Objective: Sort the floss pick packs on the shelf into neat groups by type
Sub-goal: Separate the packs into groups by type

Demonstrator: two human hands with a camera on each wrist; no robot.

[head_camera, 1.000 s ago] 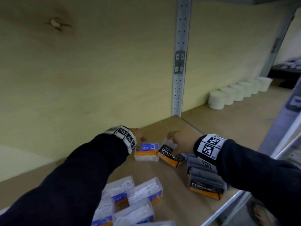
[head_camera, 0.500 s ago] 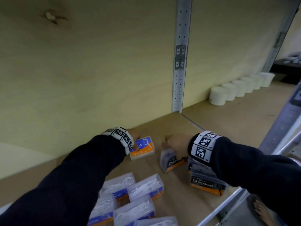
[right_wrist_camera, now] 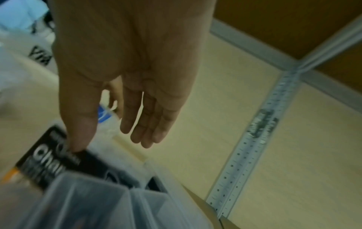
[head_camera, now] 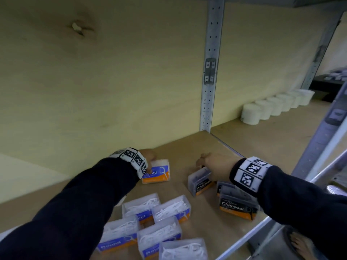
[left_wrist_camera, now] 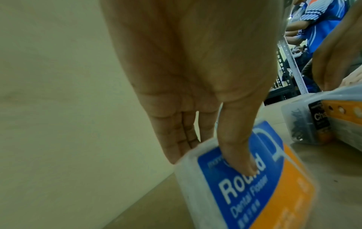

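Note:
My left hand [head_camera: 150, 158] pinches a blue-and-orange Round floss pick pack [head_camera: 159, 174] near the back wall. In the left wrist view the thumb [left_wrist_camera: 239, 155] presses its label and the fingers [left_wrist_camera: 176, 139] sit behind its far edge. A grey Charcoal pack [head_camera: 201, 182] stands tilted on the shelf under my right hand [head_camera: 206, 162]. In the right wrist view only the thumb [right_wrist_camera: 78, 136] touches that Charcoal pack [right_wrist_camera: 51, 162]; the other fingers [right_wrist_camera: 149, 124] hang straight and free. Two more Charcoal packs [head_camera: 236, 207] lie to its right. Several Round packs [head_camera: 155, 222] sit grouped at the front left.
A perforated metal upright [head_camera: 208, 91] divides the back wall. A row of white rolls [head_camera: 262, 109] stands on the neighbouring shelf to the right. The metal front rail [head_camera: 244, 239] runs close to the Charcoal packs. Bare board lies between the two held packs.
The Round and Charcoal packs lay side by side; now they are apart. My right hand has drawn the Charcoal pack toward the other Charcoal packs and relaxed its fingers.

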